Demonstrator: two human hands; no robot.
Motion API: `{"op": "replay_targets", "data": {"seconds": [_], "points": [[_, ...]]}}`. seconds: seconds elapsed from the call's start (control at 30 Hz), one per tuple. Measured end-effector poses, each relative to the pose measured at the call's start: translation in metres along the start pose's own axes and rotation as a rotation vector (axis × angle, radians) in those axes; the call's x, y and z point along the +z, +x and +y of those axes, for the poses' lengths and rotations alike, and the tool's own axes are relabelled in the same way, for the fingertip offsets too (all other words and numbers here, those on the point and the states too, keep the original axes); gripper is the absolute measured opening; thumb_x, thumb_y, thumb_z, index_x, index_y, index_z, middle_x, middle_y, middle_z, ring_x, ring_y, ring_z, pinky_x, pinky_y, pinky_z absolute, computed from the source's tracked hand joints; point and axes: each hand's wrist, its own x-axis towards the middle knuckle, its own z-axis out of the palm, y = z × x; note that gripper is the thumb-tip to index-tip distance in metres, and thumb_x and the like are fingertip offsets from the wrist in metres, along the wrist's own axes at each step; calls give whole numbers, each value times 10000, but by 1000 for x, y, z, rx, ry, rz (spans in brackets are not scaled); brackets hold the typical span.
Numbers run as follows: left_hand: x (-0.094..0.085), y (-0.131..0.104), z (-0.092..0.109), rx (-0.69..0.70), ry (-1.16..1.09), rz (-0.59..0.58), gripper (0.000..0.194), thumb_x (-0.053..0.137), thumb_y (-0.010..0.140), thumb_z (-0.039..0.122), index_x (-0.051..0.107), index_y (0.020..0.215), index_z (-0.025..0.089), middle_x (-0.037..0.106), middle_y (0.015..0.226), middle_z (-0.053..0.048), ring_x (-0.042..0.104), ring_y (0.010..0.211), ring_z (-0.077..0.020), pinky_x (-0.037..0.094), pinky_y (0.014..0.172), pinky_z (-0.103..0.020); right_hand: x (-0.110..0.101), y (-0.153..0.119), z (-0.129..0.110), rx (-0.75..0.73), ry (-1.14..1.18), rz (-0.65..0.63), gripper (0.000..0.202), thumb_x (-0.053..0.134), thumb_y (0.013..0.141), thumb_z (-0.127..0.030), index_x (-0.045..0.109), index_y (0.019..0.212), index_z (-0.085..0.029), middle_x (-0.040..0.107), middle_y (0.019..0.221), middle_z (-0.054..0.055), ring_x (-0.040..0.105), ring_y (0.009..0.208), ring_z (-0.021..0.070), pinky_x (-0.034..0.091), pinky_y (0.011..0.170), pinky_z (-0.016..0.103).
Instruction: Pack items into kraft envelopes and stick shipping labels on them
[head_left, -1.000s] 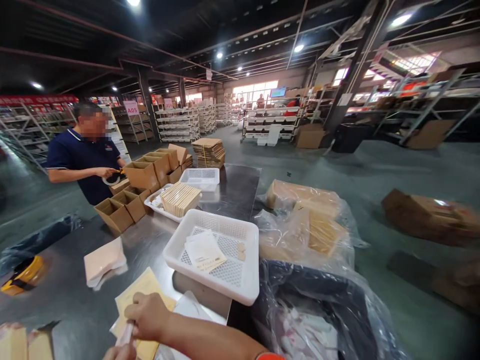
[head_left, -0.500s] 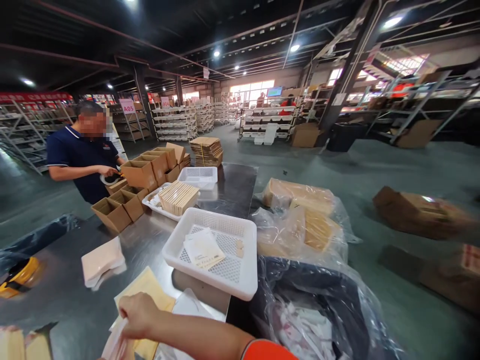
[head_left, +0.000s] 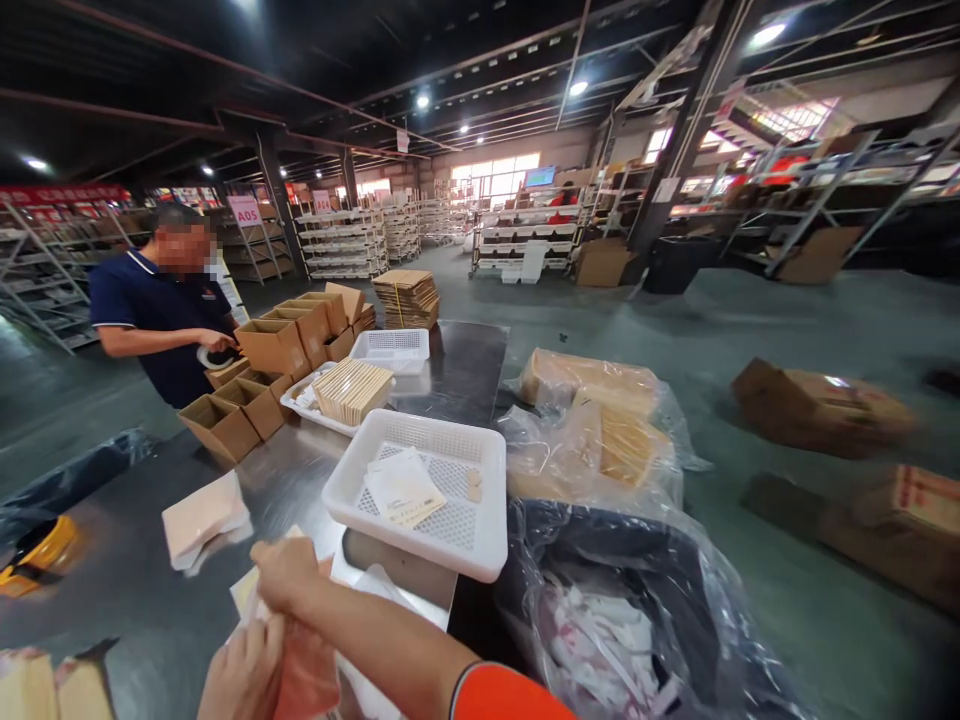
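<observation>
My right hand (head_left: 289, 575) reaches in from the right, its fingers closed on the upper edge of a thin pinkish-orange plastic bag (head_left: 309, 665). Just below and to the left, my left hand (head_left: 244, 665) has curled fingers pressed on the same bag's left side. A pale yellow sheet (head_left: 244, 592) shows partly behind my right hand. White translucent film (head_left: 379, 585) lies under my right forearm. On the metal table (head_left: 135, 560), a stack of pale pink and white packets (head_left: 206, 520) rests left of my hands. Ahead stands a white perforated basket (head_left: 491, 500) with white printed cards (head_left: 405, 487).
Beyond are a tray of cream-coloured packs (head_left: 352, 390), open cardboard boxes (head_left: 217, 425) and a person (head_left: 154, 305) in a dark shirt holding a tape roll. A lined bin (head_left: 600, 640) stands at right, beside wrapped bundles (head_left: 630, 440). A yellow tape dispenser (head_left: 45, 555) sits far left.
My left hand has come up into view and onto the bag. My right hand has risen slightly, and the bag's pinkish-orange face now covers most of the yellow sheet.
</observation>
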Motion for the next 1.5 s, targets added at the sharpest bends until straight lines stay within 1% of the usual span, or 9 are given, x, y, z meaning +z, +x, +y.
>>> {"op": "replay_targets", "data": {"seconds": [0.13, 0.33, 0.73, 0.93, 1.0, 1.13, 1.2, 1.3, 1.5], "points": [[-18, 31, -7, -134, -139, -249, 446, 307, 855, -10, 704, 977, 149, 698, 825, -111, 672, 757, -238, 489, 637, -327, -1, 17, 8, -11, -28, 0, 177, 600, 765, -209, 666, 929, -196, 745, 928, 60, 684, 763, 212, 449, 525, 258], [-24, 40, -21, -63, -441, -462, 329, 378, 851, 97, 691, 905, 182, 730, 909, -89, 656, 891, -259, 450, 758, -362, 2, 18, 8, 5, 11, -8, 139, 635, 823, -248, 686, 931, -177, 726, 878, 24, 666, 775, 175, 516, 618, 278], [-41, 13, -15, -95, -688, -378, 204, 436, 854, 186, 542, 681, 208, 655, 783, -32, 519, 780, -204, 334, 669, -320, 36, 22, 19, -66, 123, -12, 177, 591, 906, -317, 644, 971, -161, 670, 965, 45, 628, 895, 177, 529, 797, 378], [-41, -17, -31, -281, -941, -170, 309, 451, 878, 272, 384, 585, 202, 483, 598, 12, 460, 643, -159, 349, 648, -293, 17, 11, 7, -232, 220, 7, 62, 616, 812, -157, 675, 832, -158, 673, 846, 12, 608, 810, 141, 472, 739, 272], [-45, -32, -44, -405, -994, -60, 346, 458, 889, 317, 363, 576, 206, 442, 583, 21, 458, 621, -149, 349, 608, -275, 5, 0, 7, -346, 282, 7, 191, 616, 749, -105, 696, 903, -185, 685, 894, -1, 607, 831, 137, 461, 713, 232], [-67, -49, -70, -489, -1028, 135, 341, 492, 891, 278, 375, 580, 204, 396, 565, 44, 423, 562, -116, 331, 552, -247, -13, -34, 11, -744, 461, 285, 471, 630, 755, -149, 605, 1219, -221, 571, 1264, 74, 535, 1115, 199, 462, 900, 323], [-81, -48, -78, -432, -1025, 196, 339, 511, 887, 247, 367, 583, 202, 394, 569, 46, 416, 567, -109, 329, 551, -238, -17, -49, 10, -952, 443, 514, 384, 598, 837, -223, 609, 1220, -232, 530, 1305, 102, 490, 1176, 237, 420, 962, 409], [-94, -38, -81, -344, -1033, 199, 338, 515, 895, 228, 353, 600, 199, 399, 590, 43, 427, 596, -105, 340, 563, -228, -20, -59, 6, -1056, 413, 782, 213, 546, 914, -256, 667, 1088, -248, 579, 1213, 88, 505, 1130, 230, 415, 931, 423], [-99, -29, -74, -333, -932, 134, 331, 468, 928, 243, 369, 616, 195, 451, 643, 16, 449, 652, -123, 365, 580, -239, -35, -59, 10, -1142, 361, 847, 136, 602, 895, -246, 635, 770, -201, 683, 972, 28, 564, 987, 177, 396, 864, 371]]}}
